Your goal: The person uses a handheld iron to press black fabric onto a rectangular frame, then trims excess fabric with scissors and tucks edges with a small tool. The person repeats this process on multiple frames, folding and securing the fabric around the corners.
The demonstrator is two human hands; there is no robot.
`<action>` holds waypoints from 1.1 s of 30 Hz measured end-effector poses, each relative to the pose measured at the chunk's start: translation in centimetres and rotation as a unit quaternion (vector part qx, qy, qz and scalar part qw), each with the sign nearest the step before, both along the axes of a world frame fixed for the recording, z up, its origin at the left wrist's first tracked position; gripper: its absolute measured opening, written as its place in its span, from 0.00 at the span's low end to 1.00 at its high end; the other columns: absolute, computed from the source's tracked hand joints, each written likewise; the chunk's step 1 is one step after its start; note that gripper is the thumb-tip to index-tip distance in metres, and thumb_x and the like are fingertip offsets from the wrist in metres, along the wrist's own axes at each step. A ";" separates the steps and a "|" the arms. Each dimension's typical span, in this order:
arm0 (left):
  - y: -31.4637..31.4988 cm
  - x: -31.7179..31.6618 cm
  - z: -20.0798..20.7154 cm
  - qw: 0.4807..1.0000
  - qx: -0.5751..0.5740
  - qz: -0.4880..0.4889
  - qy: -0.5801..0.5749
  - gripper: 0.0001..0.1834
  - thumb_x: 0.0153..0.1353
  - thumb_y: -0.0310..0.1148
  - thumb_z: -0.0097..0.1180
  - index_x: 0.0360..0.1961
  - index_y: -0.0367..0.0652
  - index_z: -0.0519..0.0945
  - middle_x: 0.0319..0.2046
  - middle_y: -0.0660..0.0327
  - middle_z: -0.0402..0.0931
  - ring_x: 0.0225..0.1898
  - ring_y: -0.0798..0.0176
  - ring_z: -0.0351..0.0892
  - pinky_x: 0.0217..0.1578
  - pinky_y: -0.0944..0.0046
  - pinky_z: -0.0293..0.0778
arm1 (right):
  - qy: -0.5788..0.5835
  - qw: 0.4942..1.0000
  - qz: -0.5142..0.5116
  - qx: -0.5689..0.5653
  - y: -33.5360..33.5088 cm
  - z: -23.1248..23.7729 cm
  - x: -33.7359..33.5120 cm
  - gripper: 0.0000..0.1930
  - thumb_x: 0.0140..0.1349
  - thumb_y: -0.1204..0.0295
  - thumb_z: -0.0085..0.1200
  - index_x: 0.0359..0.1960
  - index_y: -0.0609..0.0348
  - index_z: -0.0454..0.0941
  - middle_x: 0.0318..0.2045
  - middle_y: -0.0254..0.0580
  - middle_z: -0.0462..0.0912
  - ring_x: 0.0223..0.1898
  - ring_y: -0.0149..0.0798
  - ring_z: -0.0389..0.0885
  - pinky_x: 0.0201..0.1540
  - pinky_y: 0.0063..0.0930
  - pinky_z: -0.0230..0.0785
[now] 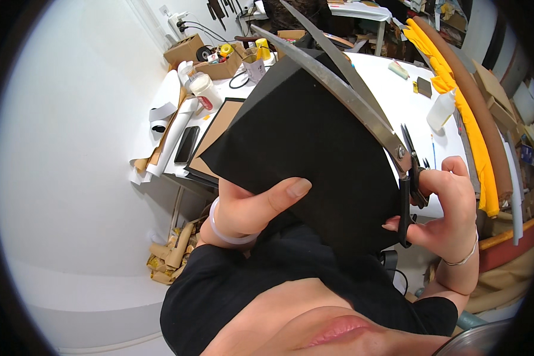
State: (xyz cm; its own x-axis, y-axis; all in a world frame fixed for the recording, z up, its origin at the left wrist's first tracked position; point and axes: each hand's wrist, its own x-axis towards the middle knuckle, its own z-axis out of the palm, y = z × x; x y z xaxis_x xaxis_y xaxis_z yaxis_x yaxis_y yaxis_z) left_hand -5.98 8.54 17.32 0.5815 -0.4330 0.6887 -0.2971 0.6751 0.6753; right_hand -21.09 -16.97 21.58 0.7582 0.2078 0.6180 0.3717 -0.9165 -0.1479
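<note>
My left hand (249,207) grips a stiff black sheet (302,130), its thumb pressed flat on the near face and its fingers hidden behind. The sheet is raised in front of my chest, over the near side of the table, and looks folded or bent along its upper left. In my right hand (448,204) are large metal scissors (400,152) with black handles, thumb and fingers around the loops. Their long blades are spread apart and point up and left. One blade crosses in front of the sheet's upper right edge; whether the other lies behind it is partly hidden.
A white worktable (391,98) carries a white squeeze bottle (441,111), a dark block (424,87), a phone (187,144), a white jar (203,89) and a cardboard box (222,68). Paper rolls (175,133) lie at left; yellow material (457,113) lines the right edge.
</note>
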 end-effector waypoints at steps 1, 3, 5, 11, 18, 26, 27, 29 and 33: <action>0.0 0.1 0.0 1.000 -0.005 0.000 -0.011 0.28 0.57 0.16 0.66 0.60 0.33 0.75 0.53 0.56 0.81 0.53 0.62 0.80 0.55 0.62 0.74 | -0.003 1.000 0.001 0.006 0.0 -0.1 0.1 0.32 0.37 0.54 0.83 0.37 0.56 0.77 0.21 0.31 0.77 0.22 0.36 0.69 0.38 0.34 0.58; 0.2 0.2 -0.1 1.000 -0.007 0.005 -0.025 0.28 0.57 0.16 0.66 0.60 0.33 0.75 0.53 0.55 0.81 0.53 0.62 0.80 0.56 0.62 0.74 | -0.010 1.000 0.004 0.018 0.1 -0.4 0.2 0.31 0.35 0.55 0.82 0.35 0.55 0.76 0.20 0.31 0.76 0.23 0.37 0.63 0.36 0.34 0.56; 0.4 0.1 -0.1 0.999 -0.005 0.010 -0.031 0.29 0.57 0.16 0.66 0.61 0.32 0.75 0.54 0.55 0.81 0.54 0.61 0.80 0.56 0.61 0.73 | -0.010 1.000 0.008 0.017 0.2 -0.3 0.1 0.31 0.35 0.55 0.82 0.35 0.55 0.76 0.19 0.31 0.75 0.24 0.37 0.63 0.36 0.34 0.56; 0.4 0.2 0.0 0.999 -0.021 0.006 -0.046 0.29 0.56 0.16 0.65 0.61 0.31 0.74 0.55 0.54 0.80 0.55 0.60 0.79 0.57 0.61 0.73 | -0.014 1.000 0.009 0.018 0.4 -0.3 0.0 0.32 0.34 0.55 0.83 0.34 0.55 0.75 0.19 0.32 0.73 0.25 0.39 0.61 0.33 0.34 0.56; 0.8 0.2 0.1 0.998 -0.018 0.003 -0.058 0.30 0.55 0.15 0.65 0.62 0.31 0.74 0.55 0.53 0.80 0.55 0.59 0.79 0.58 0.61 0.72 | 0.002 1.000 0.019 -0.001 0.4 0.4 -0.3 0.31 0.36 0.57 0.84 0.37 0.55 0.76 0.23 0.31 0.78 0.21 0.35 0.70 0.36 0.32 0.58; 0.3 0.4 0.9 0.997 -0.003 0.007 -0.071 0.30 0.56 0.14 0.64 0.61 0.30 0.74 0.54 0.54 0.80 0.55 0.60 0.79 0.58 0.61 0.72 | 0.006 1.000 0.021 -0.001 -0.2 0.2 -0.4 0.30 0.36 0.62 0.84 0.38 0.55 0.76 0.22 0.29 0.77 0.21 0.33 0.67 0.35 0.31 0.58; 0.2 0.6 1.0 0.997 0.007 0.009 -0.072 0.29 0.56 0.14 0.64 0.61 0.30 0.74 0.54 0.54 0.80 0.55 0.61 0.79 0.57 0.61 0.72 | 0.007 1.000 0.016 -0.007 -0.3 0.3 -0.5 0.30 0.36 0.63 0.84 0.38 0.55 0.76 0.21 0.29 0.77 0.21 0.33 0.67 0.35 0.30 0.58; -0.2 1.0 1.7 0.996 0.029 0.015 -0.083 0.27 0.57 0.14 0.64 0.60 0.30 0.75 0.52 0.55 0.81 0.53 0.62 0.80 0.56 0.63 0.73 | -0.014 0.997 -0.012 0.077 -1.0 -1.4 -1.0 0.29 0.38 0.65 0.84 0.39 0.57 0.77 0.21 0.29 0.77 0.22 0.32 0.68 0.34 0.28 0.59; -1.7 2.9 2.2 0.986 0.068 0.020 -0.149 0.21 0.60 0.14 0.63 0.55 0.30 0.78 0.47 0.58 0.83 0.48 0.65 0.81 0.50 0.66 0.76 | -0.044 0.941 -0.069 0.329 -2.9 -4.2 -1.5 0.21 0.53 0.76 0.73 0.45 0.61 0.75 0.28 0.32 0.79 0.28 0.23 0.76 0.34 0.17 0.68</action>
